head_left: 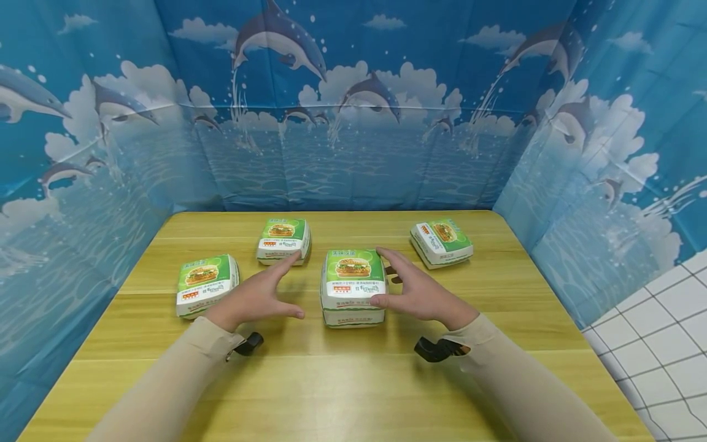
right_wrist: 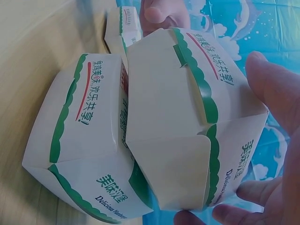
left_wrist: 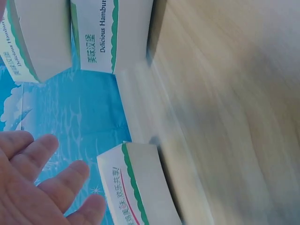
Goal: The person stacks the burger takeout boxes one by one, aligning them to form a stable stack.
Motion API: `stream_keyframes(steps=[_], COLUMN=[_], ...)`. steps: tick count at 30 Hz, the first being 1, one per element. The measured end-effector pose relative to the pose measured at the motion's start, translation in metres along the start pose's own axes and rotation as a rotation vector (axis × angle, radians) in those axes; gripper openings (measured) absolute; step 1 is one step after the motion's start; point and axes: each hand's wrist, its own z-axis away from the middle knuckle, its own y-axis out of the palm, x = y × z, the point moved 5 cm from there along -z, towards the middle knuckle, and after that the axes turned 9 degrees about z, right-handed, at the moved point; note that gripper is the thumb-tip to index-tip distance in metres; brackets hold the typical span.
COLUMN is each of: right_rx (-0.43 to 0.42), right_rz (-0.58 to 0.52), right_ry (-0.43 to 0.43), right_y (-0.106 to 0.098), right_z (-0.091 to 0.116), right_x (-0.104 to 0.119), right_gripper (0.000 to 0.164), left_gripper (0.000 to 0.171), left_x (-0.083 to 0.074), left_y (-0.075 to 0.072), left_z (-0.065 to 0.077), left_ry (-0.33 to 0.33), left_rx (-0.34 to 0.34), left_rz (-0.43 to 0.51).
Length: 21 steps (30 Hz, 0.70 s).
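Two white-and-green hamburger boxes are stacked near the table's middle, the upper box (head_left: 353,276) on the lower box (head_left: 353,317). My right hand (head_left: 422,291) is spread round the right side of the upper box, its thumb at the near corner and fingers toward the far one. In the right wrist view the upper box (right_wrist: 173,108) sits over the lower box (right_wrist: 70,126), with thumb and fingertips right at its edges. To the left of the stack, my left hand (head_left: 256,301) is apart from it, fingers spread and holding nothing; its palm side (left_wrist: 42,187) shows in the left wrist view.
Three more hamburger boxes stand on the wooden table (head_left: 331,393): one at the left (head_left: 205,285) beside my left wrist, one at the back left (head_left: 283,240), one at the back right (head_left: 442,244). A blue dolphin curtain (head_left: 353,153) surrounds the table's back and sides.
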Motion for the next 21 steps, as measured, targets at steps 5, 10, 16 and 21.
stream_keyframes(steps=[5,10,16,21], right_rx=[0.006,0.006,0.002,0.002], right_rz=[-0.002,-0.001,-0.001,0.003], right_ry=[0.009,0.009,0.0,-0.003], right_y=[0.001,0.001,0.001,0.001], right_z=[0.0,0.0,0.0,-0.001], right_x=[-0.001,-0.002,-0.002,-0.002], right_gripper=[0.104,0.104,0.104,0.103], left_gripper=[0.127,0.127,0.128,0.127], left_x=[0.002,0.005,0.014,0.021], left_y=[-0.007,-0.016,-0.029,-0.042], left_z=[0.003,0.005,0.009,0.012], left_ry=[0.016,0.027,-0.001,-0.025], left_rx=[-0.031,-0.055,-0.083,-0.101], left_rz=[-0.021,-0.03,-0.06,-0.087])
